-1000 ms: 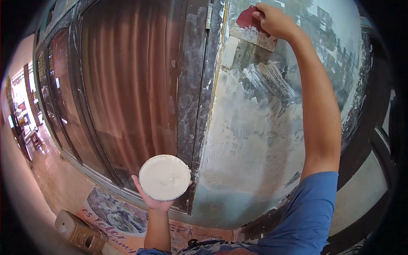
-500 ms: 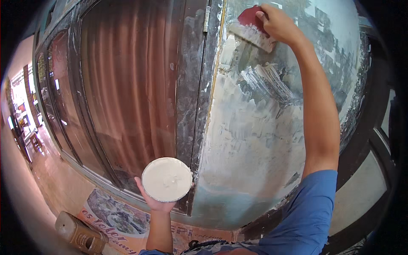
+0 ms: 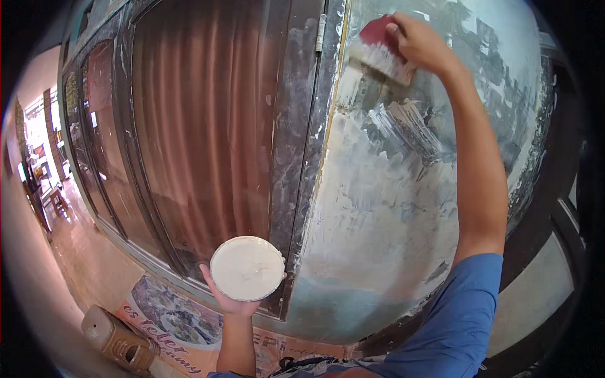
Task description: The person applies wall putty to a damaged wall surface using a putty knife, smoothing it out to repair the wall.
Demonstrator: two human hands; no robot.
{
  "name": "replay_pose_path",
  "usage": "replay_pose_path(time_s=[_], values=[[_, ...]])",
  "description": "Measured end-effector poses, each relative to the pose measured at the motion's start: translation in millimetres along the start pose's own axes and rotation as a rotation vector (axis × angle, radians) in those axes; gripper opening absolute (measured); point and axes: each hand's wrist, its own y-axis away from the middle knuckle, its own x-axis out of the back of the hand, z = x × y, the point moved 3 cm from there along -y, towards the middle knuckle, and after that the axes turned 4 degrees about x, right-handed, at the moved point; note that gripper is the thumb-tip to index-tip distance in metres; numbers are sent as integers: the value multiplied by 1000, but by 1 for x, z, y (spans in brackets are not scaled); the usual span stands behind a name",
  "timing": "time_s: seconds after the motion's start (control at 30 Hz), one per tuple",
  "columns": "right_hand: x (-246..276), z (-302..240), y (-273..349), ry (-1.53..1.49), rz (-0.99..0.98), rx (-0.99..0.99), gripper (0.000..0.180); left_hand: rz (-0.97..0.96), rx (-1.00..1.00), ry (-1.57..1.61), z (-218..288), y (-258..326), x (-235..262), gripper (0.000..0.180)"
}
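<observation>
Head view: the right hand (image 3: 421,43) is raised to about one o'clock in the picture, fingers wrapped closed round the red handle of a wide flat paintbrush with pale bristles (image 3: 381,53). The brush sticks out of the fist toward nine o'clock, its red stock just left of the knuckles and its bristle edge lying below and left of the hand, pressed against the glass pane smeared with whitish paint (image 3: 391,208). Just under the bristles, toward five o'clock, sit fresh white streaks on the glass. The bare right forearm runs down from the hand toward five o'clock into a blue short sleeve (image 3: 454,315).

The left hand (image 3: 232,301) is low, near six o'clock, palm up and fingers spread under a round shallow bowl filled with white paint (image 3: 247,268). The bowl rests on the palm, directly above the wrist, with fingertips showing at its left rim; it is cupped from below rather than pinched. It sits level, in front of the dark weathered metal door frame (image 3: 302,138), which stands between the painted pane and a glass door with a reddish-brown curtain behind it (image 3: 201,126) toward ten o'clock.

At seven o'clock, on the floor, lie a printed sheet with pictures (image 3: 176,315) and, beside it, a tan plastic jerrycan (image 3: 120,340) on its side.
</observation>
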Motion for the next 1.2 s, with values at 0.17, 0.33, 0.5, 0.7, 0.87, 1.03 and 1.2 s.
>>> replay_pose_path(time_s=[0.17, 0.33, 0.5, 0.7, 0.87, 1.03, 1.2], values=[[-57, -36, 37, 229, -159, 128, 20, 11, -9, 33, 3, 2, -2, 98], [14, 11, -10, 309, 13, -133, 19, 27, 8, -1, -1, 2, -1, 98], [-15, -13, 19, 42, -129, 14, 23, 19, -9, -52, 7, 6, 1, 97], [-36, -24, 22, 329, -59, 62, 22, 13, 5, -63, 0, -1, -3, 95], [17, 30, -22, 171, 59, -59, 26, 83, -26, -45, 2, -2, 20, 92], [-44, -47, 31, 208, -257, 108, 20, 7, -27, -100, 7, 5, 8, 92], [-10, -16, -6, 305, 48, -74, 23, 76, -30, -72, -1, 0, 7, 91]])
